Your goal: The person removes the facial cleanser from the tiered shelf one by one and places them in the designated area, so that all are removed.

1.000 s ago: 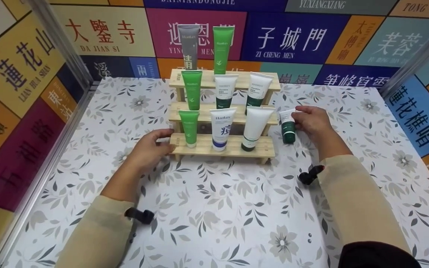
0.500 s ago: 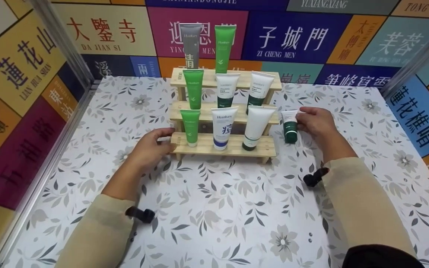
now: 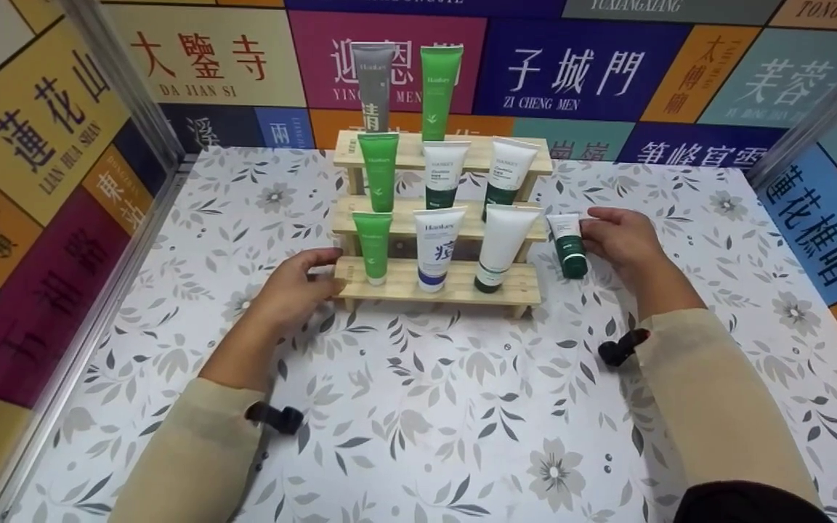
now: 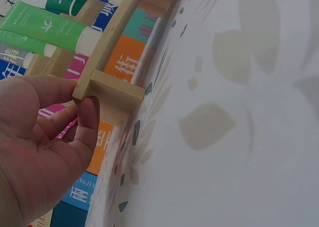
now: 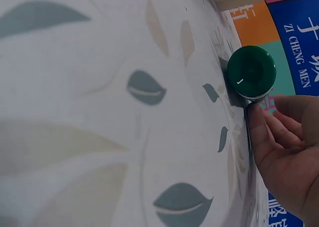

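A wall (image 3: pixel 200 51) of lettered panels rises behind a table (image 3: pixel 418 407) covered in a leaf-and-flower print. On it stands a three-step wooden rack (image 3: pixel 400 283). The left hand (image 3: pixel 295 290) grips the left end of the bottom step. The right hand (image 3: pixel 629 240) has its fingertips at the right side of a loose tube (image 3: pixel 569 243); whether they pinch it or merely touch it cannot be told. Eight standing tubes (image 3: pixel 439 243) line the steps: two on top, three midway, three below. The loose tube lies on the table just beside the rack's right end. Its long axis runs from wall to person, slanting slightly rightward; its flat white end points wallward, its green cap (image 5: pixel 251 72) toward the person.
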Action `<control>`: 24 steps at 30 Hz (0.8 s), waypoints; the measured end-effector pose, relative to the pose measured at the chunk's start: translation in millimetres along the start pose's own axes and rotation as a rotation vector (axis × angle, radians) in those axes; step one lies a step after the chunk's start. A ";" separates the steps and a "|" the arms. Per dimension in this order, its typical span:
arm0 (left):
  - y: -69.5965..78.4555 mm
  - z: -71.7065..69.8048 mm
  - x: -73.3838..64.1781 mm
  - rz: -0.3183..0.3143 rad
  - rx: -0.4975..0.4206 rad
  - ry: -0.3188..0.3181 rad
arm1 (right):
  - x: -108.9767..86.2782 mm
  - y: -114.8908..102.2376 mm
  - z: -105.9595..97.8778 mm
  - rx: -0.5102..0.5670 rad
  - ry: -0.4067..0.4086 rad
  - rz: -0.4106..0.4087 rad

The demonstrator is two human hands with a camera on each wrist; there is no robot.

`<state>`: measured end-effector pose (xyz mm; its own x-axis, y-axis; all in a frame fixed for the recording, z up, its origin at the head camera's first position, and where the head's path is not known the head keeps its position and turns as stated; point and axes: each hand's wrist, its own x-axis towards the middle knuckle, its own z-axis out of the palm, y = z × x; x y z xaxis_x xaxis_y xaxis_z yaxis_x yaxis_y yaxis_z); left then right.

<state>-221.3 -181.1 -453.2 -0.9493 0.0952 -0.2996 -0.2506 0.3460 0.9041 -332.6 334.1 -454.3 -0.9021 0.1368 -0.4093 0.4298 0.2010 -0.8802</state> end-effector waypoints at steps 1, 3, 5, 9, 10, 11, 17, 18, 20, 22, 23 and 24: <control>0.1 0.0 -0.1 0.000 -0.001 0.001 | -0.4 -0.1 -0.5 0.002 -0.002 -0.001; 0.8 0.2 -0.8 0.005 -0.001 0.000 | -1.7 -0.4 -1.3 0.003 -0.004 -0.007; 1.2 0.5 -1.7 0.015 -0.004 -0.002 | -3.8 -0.6 -2.3 -0.003 -0.006 -0.014; 0.7 -0.1 -2.6 0.035 -0.012 -0.004 | -8.4 -1.1 -4.2 -0.018 -0.008 -0.013; 0.4 -0.3 -2.7 0.035 -0.011 -0.004 | -9.6 -1.3 -4.9 -0.014 -0.006 -0.006; 0.0 -0.6 -2.8 0.036 -0.011 -0.004 | -10.9 -1.6 -5.4 -0.009 -0.009 -0.003; -1.2 -1.5 -2.4 0.038 -0.019 -0.008 | -15.7 -2.6 -7.2 -0.003 -0.032 0.021; -1.3 -1.6 -2.2 0.038 -0.019 -0.008 | -16.3 -2.8 -7.3 -0.009 -0.034 0.028; -1.6 -1.6 -1.5 0.034 -0.016 -0.006 | -17.8 -3.2 -7.5 -0.019 -0.037 0.036; -1.4 -1.2 -1.0 0.032 -0.010 -0.005 | -19.3 -3.8 -8.1 -0.019 -0.033 0.037; -1.3 -1.0 -0.9 0.032 -0.009 -0.006 | -20.1 -4.2 -8.5 -0.020 -0.030 0.030; -1.0 -0.7 -0.9 0.033 -0.008 -0.006 | -20.6 -4.8 -9.2 -0.026 -0.025 0.022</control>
<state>-220.4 -182.2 -453.6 -0.9559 0.1121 -0.2715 -0.2208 0.3356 0.9158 -315.7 339.2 -439.4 -0.8931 0.1168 -0.4345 0.4499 0.2230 -0.8648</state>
